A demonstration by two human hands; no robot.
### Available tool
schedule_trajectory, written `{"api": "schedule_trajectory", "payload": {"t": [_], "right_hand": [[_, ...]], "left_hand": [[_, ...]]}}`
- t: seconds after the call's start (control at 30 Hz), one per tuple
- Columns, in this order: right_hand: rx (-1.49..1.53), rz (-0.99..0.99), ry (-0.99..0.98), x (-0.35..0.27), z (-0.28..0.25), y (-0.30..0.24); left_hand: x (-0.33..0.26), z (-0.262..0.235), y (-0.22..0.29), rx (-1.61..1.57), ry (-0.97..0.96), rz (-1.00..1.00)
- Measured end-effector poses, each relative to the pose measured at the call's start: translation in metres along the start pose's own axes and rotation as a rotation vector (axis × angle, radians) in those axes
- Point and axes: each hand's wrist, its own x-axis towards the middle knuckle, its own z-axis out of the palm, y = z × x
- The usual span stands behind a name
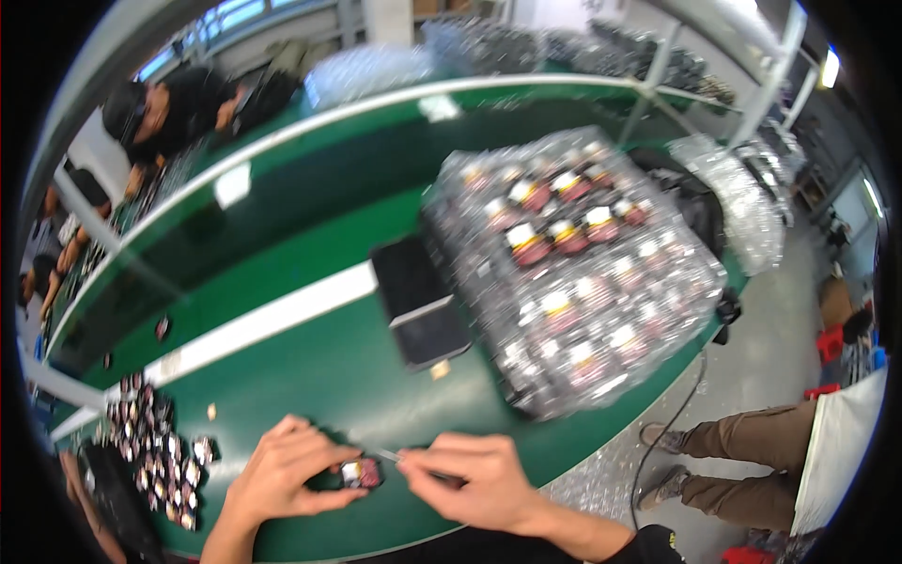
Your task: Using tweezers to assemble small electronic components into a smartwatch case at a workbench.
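My left hand [284, 473] pinches a small dark part with a reddish face and a pale patch [360, 473] between thumb and fingers, just above the green table. To its right, my right hand [479, 481] is closed around a slim tool with a thin metal tip [388, 455]. That tip points at the small part and appears slightly apart from it. Most of the tool is hidden by my fingers, so its exact kind cannot be made out. Left of my left hand lies a pile of similar small dark parts [155, 451].
A plastic-wrapped tray stack of reddish, white-topped parts [564, 273] stands at the right, beside a black flat device [420, 305]. A raised green ledge with a white rail [272, 315] runs behind. Other people sit at far left; a person's legs [752, 461] stand at right.
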Motion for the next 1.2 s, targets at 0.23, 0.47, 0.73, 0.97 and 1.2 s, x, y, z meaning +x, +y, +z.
{"api": "schedule_trajectory", "payload": {"t": [0.23, 0.47, 0.73, 0.97, 1.2], "right_hand": [[0.020, -0.001, 0.094, -0.010, -0.003, -0.009], [0.034, -0.037, 0.037, -0.007, -0.011, -0.007], [-0.010, -0.054, 0.009, -0.009, -0.006, -0.009], [0.030, -0.002, -0.019, -0.010, 0.001, -0.005], [-0.005, -0.010, 0.019, -0.010, -0.008, -0.004]], "left_hand": [[0.015, -0.017, 0.001, -0.181, 0.138, -0.224], [0.193, -0.057, 0.047, -0.213, 0.138, 0.229], [0.403, 0.007, 0.079, 0.020, -0.001, 0.481], [0.417, 0.026, 0.062, -0.049, -0.048, 0.441], [0.290, -0.035, 0.004, 0.015, 0.414, 0.219]]}}
